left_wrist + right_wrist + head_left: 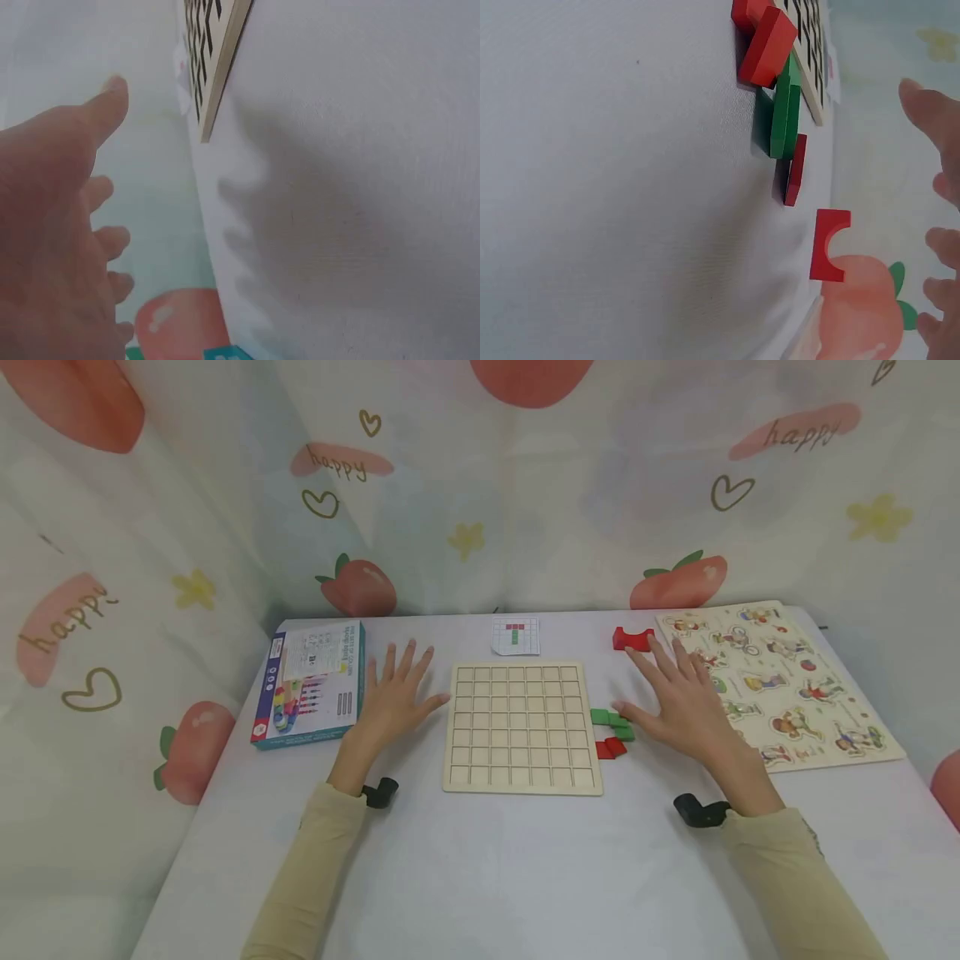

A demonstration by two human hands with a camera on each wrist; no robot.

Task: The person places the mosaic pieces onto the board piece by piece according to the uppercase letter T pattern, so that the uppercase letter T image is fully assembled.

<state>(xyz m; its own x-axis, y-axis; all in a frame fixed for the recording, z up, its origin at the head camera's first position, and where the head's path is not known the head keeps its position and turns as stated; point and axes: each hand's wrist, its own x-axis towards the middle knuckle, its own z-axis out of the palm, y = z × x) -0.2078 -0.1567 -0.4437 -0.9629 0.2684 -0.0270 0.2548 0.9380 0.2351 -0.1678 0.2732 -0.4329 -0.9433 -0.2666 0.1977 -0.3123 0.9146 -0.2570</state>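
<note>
A pale wooden grid board (pixel 522 728) lies flat in the middle of the table, its square cells bare. Left of it my left hand (pixel 392 697) hovers with fingers spread, its thumb tip near the board's edge. My right hand (pixel 684 708) is likewise spread above the table on the other side, holding nothing. By its thumb, along the board's right edge, lie green blocks (pixel 784 112) and red blocks (pixel 768 49). Beyond the right fingertips stands a red block with a curved notch (pixel 633 638). A small card (pixel 515 636) with a red and green grid pattern lies behind the board.
A boxed toy set (pixel 311 685) with a paper on top lies at the left. On the right is a wooden picture puzzle board (pixel 787 693), partly behind my right hand. A printed curtain (pixel 510 510) hangs along the table's back edge.
</note>
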